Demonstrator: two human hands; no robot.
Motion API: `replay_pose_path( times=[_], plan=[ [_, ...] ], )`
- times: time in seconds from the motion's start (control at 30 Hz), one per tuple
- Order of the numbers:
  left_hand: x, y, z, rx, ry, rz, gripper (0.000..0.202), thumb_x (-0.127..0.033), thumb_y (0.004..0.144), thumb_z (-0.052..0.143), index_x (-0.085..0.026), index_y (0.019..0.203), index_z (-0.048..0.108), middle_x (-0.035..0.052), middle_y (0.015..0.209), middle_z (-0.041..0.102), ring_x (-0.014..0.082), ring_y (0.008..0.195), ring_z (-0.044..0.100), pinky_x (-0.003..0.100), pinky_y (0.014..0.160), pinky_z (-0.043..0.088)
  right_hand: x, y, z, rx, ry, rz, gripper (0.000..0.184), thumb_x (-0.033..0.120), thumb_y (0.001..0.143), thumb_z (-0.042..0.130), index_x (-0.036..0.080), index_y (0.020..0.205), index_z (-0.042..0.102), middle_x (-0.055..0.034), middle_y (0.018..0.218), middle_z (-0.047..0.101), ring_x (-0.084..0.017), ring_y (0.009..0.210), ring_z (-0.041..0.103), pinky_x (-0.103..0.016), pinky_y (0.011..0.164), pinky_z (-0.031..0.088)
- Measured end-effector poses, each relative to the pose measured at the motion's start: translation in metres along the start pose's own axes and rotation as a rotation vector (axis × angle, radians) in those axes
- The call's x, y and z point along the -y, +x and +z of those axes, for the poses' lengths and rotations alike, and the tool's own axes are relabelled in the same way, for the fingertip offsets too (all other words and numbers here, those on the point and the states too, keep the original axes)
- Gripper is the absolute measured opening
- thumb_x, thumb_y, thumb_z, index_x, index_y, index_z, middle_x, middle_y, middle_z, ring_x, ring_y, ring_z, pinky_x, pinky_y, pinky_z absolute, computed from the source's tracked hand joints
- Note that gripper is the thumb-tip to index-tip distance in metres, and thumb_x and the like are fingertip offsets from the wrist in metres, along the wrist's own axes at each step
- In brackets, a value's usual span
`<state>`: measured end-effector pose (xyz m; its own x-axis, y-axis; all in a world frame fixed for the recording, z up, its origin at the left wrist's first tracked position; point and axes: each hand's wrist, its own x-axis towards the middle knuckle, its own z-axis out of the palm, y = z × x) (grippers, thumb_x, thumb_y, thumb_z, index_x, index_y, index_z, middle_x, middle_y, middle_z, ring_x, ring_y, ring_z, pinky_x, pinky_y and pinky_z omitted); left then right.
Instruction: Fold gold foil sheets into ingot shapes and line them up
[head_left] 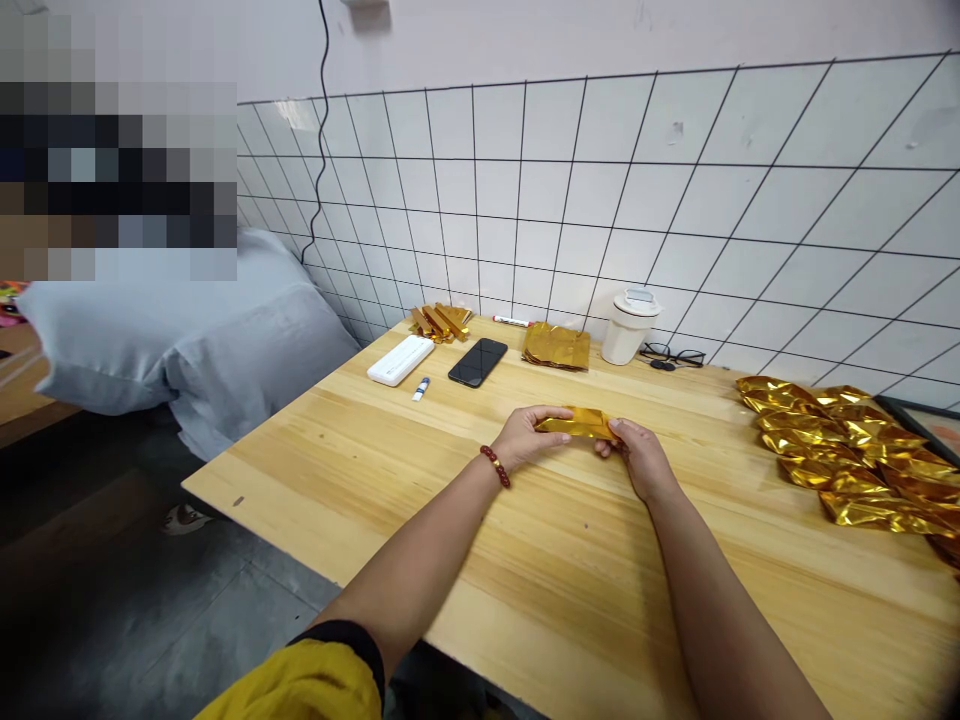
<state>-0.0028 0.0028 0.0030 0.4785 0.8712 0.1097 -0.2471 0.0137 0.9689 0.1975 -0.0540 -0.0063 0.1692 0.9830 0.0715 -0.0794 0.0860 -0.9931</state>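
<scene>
1. Pale wooden tabletop [300, 455]: left edge slants away from the left forearm, room between them.
2. Black phone [478, 362]: beyond left hand, well apart.
3. Left hand [521, 437]: wrist fairly straight, thumb and fingers grasping left end of gold foil strip [589, 423], strip near mid-table.
4. Gold sheets [556, 346]: stacked beyond strip, toward far edge.
5. Right hand [641, 455]: thumb above, fingers curled, gripping strip's right end.
6. Folded gold pieces [855, 455]: crowding right side; wood between them and right hand.
</scene>
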Motion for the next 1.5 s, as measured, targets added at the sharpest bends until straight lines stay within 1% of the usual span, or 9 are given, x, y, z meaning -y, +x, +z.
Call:
replay_pose_path(
  times=[0.27,0.4,0.57,0.67,0.83,0.97,1.13,1.3,1.5],
  plan=[
    [0.0029,0.0003,-0.0012,0.010,-0.021,0.004,0.059,-0.029,0.045,0.096,-0.015,0.099,0.078,0.0118,0.109,0.075,0.0228,0.096,0.068,0.037,0.092,0.050,0.0005,-0.0002,0.0004,-0.003,-0.021,-0.001,0.043,0.060,0.074,0.070,0.022,0.059,0.058,-0.0036,0.058,0.065,-0.017,0.055,0.055,-0.032,0.061,0.045],
    [0.0014,0.0001,-0.0004,0.003,-0.037,0.012,0.054,-0.033,0.050,0.095,-0.015,0.098,0.078,0.0111,0.107,0.075,0.0219,0.094,0.068,0.037,0.091,0.051,0.0007,-0.0005,0.0007,0.011,-0.028,-0.008,0.041,0.057,0.075,0.069,0.022,0.059,0.059,-0.0041,0.059,0.065,-0.017,0.056,0.055,-0.032,0.061,0.045],
    [0.0000,-0.0002,0.0006,-0.024,-0.040,0.038,0.054,-0.038,0.053,0.094,-0.016,0.099,0.078,0.0098,0.104,0.075,0.0213,0.096,0.067,0.036,0.093,0.049,0.0004,-0.0008,0.0022,0.026,-0.067,-0.013,0.043,0.060,0.076,0.068,0.022,0.058,0.057,-0.0038,0.059,0.065,-0.017,0.057,0.055,-0.032,0.063,0.046],
    [0.0019,0.0000,0.0011,-0.026,-0.022,0.022,0.056,-0.037,0.051,0.095,-0.015,0.099,0.078,0.0106,0.105,0.075,0.0213,0.096,0.067,0.035,0.091,0.049,0.0004,-0.0004,0.0022,0.018,-0.067,-0.009,0.043,0.060,0.076,0.069,0.022,0.058,0.058,-0.0040,0.059,0.065,-0.017,0.056,0.055,-0.033,0.062,0.046],
    [0.0037,-0.0006,0.0025,0.021,-0.013,-0.002,0.064,-0.036,0.047,0.096,-0.014,0.103,0.077,0.0112,0.105,0.074,0.0218,0.095,0.066,0.035,0.090,0.049,0.0011,-0.0002,0.0013,-0.016,-0.020,-0.001,0.042,0.058,0.075,0.070,0.023,0.057,0.056,-0.0040,0.059,0.065,-0.017,0.055,0.055,-0.033,0.061,0.046],
    [0.0003,-0.0022,0.0025,0.006,-0.006,0.012,0.059,-0.037,0.050,0.096,-0.014,0.101,0.077,0.0105,0.101,0.074,0.0212,0.093,0.066,0.034,0.088,0.049,0.0015,-0.0013,0.0030,0.009,-0.070,-0.014,0.044,0.061,0.076,0.068,0.023,0.057,0.057,-0.0045,0.059,0.066,-0.017,0.056,0.055,-0.033,0.062,0.046],
    [-0.0018,-0.0021,0.0006,-0.009,0.016,0.023,0.062,-0.034,0.046,0.097,-0.015,0.102,0.077,0.0088,0.099,0.074,0.0202,0.089,0.066,0.032,0.086,0.049,0.0010,-0.0017,0.0042,0.014,-0.096,-0.013,0.046,0.063,0.074,0.069,0.022,0.057,0.058,-0.0035,0.057,0.064,-0.017,0.057,0.055,-0.032,0.061,0.046],
    [0.0012,-0.0002,0.0001,0.015,0.022,0.038,0.057,-0.033,0.050,0.095,-0.015,0.101,0.078,0.0106,0.104,0.074,0.0219,0.095,0.066,0.032,0.087,0.049,0.0007,-0.0009,0.0026,0.007,-0.040,0.009,0.045,0.063,0.073,0.071,0.022,0.058,0.058,-0.0044,0.059,0.066,-0.016,0.055,0.054,-0.032,0.061,0.045],
    [-0.0018,-0.0016,0.0010,0.015,0.033,0.027,0.057,-0.033,0.052,0.094,-0.015,0.102,0.077,0.0109,0.103,0.074,0.0230,0.096,0.067,0.035,0.090,0.049,0.0012,-0.0010,0.0023,0.029,-0.058,-0.006,0.046,0.064,0.074,0.070,0.022,0.057,0.060,-0.0041,0.058,0.065,-0.017,0.057,0.053,-0.032,0.063,0.044]
  ],
)
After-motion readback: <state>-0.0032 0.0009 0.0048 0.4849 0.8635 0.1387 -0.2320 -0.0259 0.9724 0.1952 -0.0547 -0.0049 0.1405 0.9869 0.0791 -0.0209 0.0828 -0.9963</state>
